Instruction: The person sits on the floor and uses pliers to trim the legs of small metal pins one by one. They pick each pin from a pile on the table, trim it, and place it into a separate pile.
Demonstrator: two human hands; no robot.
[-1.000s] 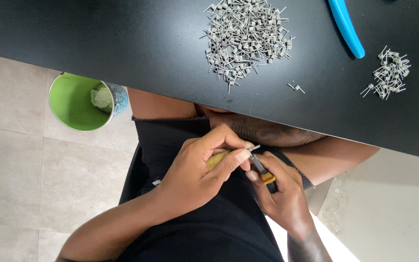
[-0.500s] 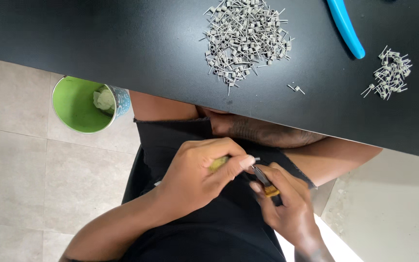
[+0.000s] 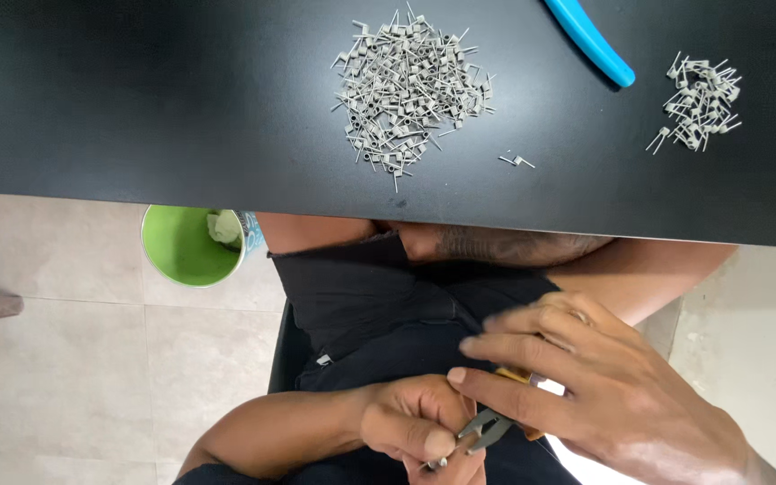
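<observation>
My left hand is at the bottom centre, over my lap, and pinches a small metal wire piece at its fingertips. My right hand comes in from the lower right and grips small pliers with yellow-orange handles. Its fingers are spread over the tool. The grey jaws of the pliers point left and nearly touch my left fingers. Both hands are below the edge of the black table, above my black clothing.
On the table lie a large heap of grey wire coils, a smaller heap at the right, two loose pieces and a blue-handled tool. A green bucket stands on the tiled floor at the left.
Both hands have dropped lower in the view and look larger. My right hand now reaches over the pliers with its fingers stretched out, close against my left fingertips.
</observation>
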